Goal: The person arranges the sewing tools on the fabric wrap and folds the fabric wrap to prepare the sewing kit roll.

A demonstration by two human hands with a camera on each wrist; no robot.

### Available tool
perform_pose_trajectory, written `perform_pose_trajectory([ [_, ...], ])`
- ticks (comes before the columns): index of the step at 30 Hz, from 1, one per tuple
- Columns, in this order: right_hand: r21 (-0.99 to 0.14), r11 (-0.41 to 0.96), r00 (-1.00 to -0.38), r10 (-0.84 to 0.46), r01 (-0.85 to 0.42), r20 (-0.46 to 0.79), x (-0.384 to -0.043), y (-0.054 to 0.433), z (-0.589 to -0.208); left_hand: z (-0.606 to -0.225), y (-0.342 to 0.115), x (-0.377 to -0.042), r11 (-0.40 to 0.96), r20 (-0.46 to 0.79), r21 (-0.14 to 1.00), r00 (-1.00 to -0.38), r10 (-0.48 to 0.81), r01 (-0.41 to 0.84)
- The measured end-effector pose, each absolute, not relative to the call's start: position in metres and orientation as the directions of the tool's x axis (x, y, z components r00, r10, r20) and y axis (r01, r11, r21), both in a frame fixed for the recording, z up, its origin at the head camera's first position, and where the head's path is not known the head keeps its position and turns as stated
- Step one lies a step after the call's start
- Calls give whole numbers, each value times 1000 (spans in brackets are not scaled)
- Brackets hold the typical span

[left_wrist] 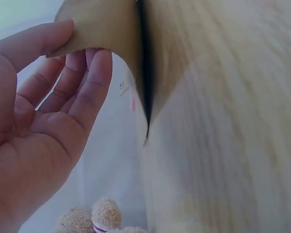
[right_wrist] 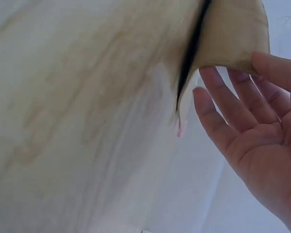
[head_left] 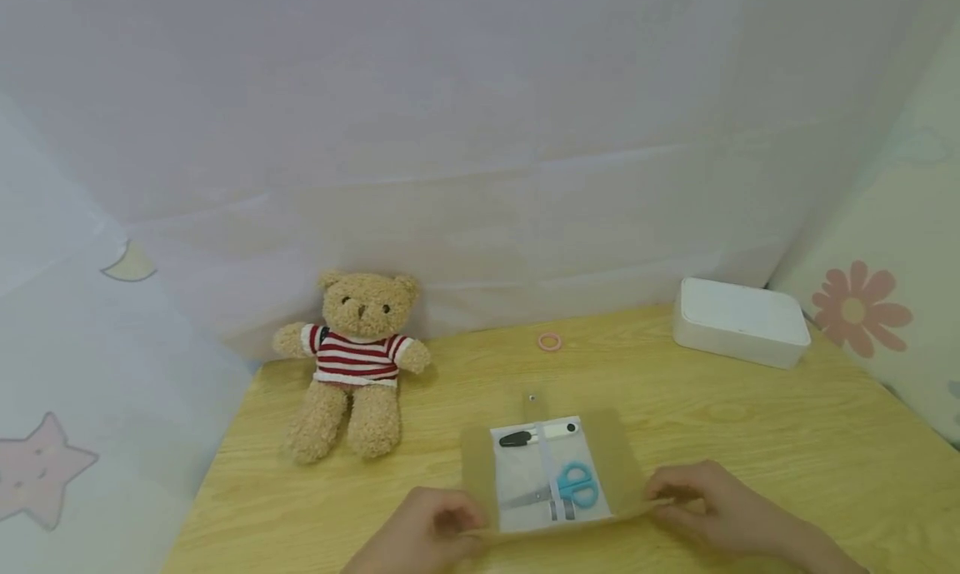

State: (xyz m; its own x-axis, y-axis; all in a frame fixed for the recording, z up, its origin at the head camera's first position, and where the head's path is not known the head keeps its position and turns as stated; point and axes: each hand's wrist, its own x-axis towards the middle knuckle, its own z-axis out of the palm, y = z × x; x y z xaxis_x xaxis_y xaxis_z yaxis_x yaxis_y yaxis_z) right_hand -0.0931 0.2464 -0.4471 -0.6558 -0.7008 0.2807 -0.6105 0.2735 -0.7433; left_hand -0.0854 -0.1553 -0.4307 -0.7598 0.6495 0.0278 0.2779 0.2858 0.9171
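A tan sewing kit case (head_left: 618, 449) lies unfolded on the table, its snap strap (head_left: 533, 406) pointing away from me. On its white inner panel are blue-handled scissors (head_left: 577, 485) and a black-and-white seam ripper (head_left: 537, 434), with a pale band across them. My left hand (head_left: 431, 528) pinches the near left corner between thumb and fingers. At the near right corner my right hand (head_left: 716, 507) does the same. Both wrist views show the near edge of the case (left_wrist: 99, 29) curving up off the table, with the thumb on one face and the fingers behind.
A teddy bear (head_left: 357, 357) in a red-and-white striped shirt sits at the back left. Near the table's back edge lies a pink ring (head_left: 550, 341). A white box (head_left: 741, 322) stands at the back right, close to the wall.
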Motion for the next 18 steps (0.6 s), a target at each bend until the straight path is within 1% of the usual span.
perform_pose_trajectory([
  [2, -776, 265, -667, -701, -572, 252, -94, 248, -444, -428, -157, -86, 272, 34, 922, -756, 653, 276],
  [5, -821, 216, -666, -705, -528, 243, -96, 250, -441, -424, -160, -88, 258, 39, 928, -757, 653, 270],
  [9, -869, 157, -672, -701, -470, 237, -101, 251, -439, -421, -160, -94, 268, 51, 923, -779, 625, 275],
  [14, -909, 185, -721, -675, -373, 158, -111, 249, -440, -422, -156, -104, 308, 17, 925, -836, 549, 221],
  [18, -915, 247, -765, -637, -318, 95, -118, 245, -443, -424, -154, -114, 369, -39, 915, -875, 483, 162],
])
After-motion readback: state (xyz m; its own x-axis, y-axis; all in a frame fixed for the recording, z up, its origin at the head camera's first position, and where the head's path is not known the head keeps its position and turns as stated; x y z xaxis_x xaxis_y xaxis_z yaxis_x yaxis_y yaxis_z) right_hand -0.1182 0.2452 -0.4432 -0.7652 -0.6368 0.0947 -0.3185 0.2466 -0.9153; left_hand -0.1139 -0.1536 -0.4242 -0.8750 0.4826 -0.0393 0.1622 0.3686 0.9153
